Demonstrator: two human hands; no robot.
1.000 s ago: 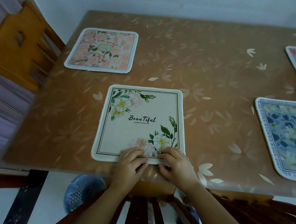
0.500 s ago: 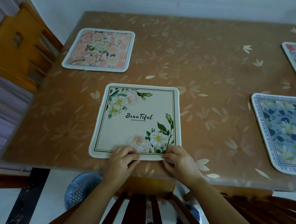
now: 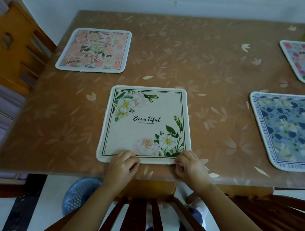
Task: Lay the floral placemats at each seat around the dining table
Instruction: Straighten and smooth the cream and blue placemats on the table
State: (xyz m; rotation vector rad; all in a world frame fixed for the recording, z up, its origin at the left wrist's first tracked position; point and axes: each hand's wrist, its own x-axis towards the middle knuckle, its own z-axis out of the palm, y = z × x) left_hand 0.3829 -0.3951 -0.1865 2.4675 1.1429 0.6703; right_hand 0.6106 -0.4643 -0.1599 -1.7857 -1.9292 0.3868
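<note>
Left hand (image 3: 122, 165), right hand (image 3: 192, 167): fingers (image 3: 131, 158) pinch near edge of cream placemat (image 3: 144, 129)

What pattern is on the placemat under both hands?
Cream placemat with white and blush flowers, green leaves, and "Beautiful" lettering; head view.

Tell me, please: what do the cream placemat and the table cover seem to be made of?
The cream placemat looks like printed fabric: its face is matte and its rounded pale rim looks thick and soft. The table cover is probably a glossy plastic sheet printed with petals: it shines, and its see-through edge overhangs at the front.
</note>
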